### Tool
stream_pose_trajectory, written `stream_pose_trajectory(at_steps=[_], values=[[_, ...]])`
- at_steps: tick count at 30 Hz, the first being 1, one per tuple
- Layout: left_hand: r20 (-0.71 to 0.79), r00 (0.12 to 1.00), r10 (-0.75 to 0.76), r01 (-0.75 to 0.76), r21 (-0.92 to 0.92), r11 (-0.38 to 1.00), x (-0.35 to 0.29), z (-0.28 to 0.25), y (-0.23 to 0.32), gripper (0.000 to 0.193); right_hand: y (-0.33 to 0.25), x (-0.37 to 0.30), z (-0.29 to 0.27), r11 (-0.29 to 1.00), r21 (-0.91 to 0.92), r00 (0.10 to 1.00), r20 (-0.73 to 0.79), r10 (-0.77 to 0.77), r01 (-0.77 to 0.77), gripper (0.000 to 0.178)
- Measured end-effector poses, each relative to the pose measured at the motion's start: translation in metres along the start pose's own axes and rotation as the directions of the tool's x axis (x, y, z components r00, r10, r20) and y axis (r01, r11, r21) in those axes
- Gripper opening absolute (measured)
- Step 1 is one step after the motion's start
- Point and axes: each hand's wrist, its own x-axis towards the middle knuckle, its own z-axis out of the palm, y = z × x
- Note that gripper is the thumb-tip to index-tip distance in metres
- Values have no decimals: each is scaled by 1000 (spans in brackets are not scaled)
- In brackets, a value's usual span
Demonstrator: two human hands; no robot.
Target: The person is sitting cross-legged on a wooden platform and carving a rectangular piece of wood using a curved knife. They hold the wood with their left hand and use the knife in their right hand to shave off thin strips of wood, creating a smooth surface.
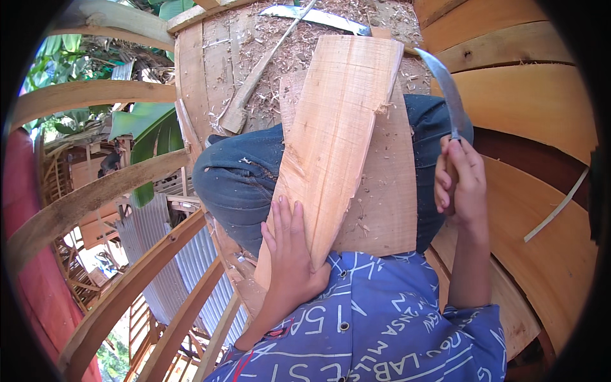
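A long, pale wooden board [337, 121] lies slantwise over my lap, its right edge freshly cut and splintered. My left hand [291, 242] rests flat on its near end, fingers stretched out. Beneath it, a wider flat board [388, 210] lies across my legs. To the right of the boards, my right hand [461, 181] is raised and closed round the handle of a curved machete [447, 86]. Its blade points up and away, apart from the wood. Most of the handle is hidden by my fingers.
Beyond the boards, a second long blade [315, 18] lies on a plank floor [218, 57] strewn with wood shavings. A tapered wooden stick [254, 83] lies nearby. Slatted railing [102, 177] curves along the left, above corrugated roofing [146, 242]. A plank wall [515, 105] stands close on the right.
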Motion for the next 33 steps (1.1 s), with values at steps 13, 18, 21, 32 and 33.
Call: stream_pose_trajectory(at_steps=[13,18,21,32,33], values=[[80,997,-10,25,-185,982,-1,-21,-2,106,12,0,-10,983,37,876,460,141,-178,18],[119,989,83,-19,-454,891,-3,-39,-24,107,35,3,1,986,152,871,491,-22,-61,15],[161,985,67,39,-577,816,-4,-52,-31,106,44,8,12,999,-48,871,491,4,22,18],[-102,954,-281,261,-175,949,-15,-96,-16,47,35,8,37,768,-502,888,420,-184,397,20],[-118,942,-314,292,-170,941,-14,-96,-17,47,36,10,37,756,-513,881,439,-174,405,21]])
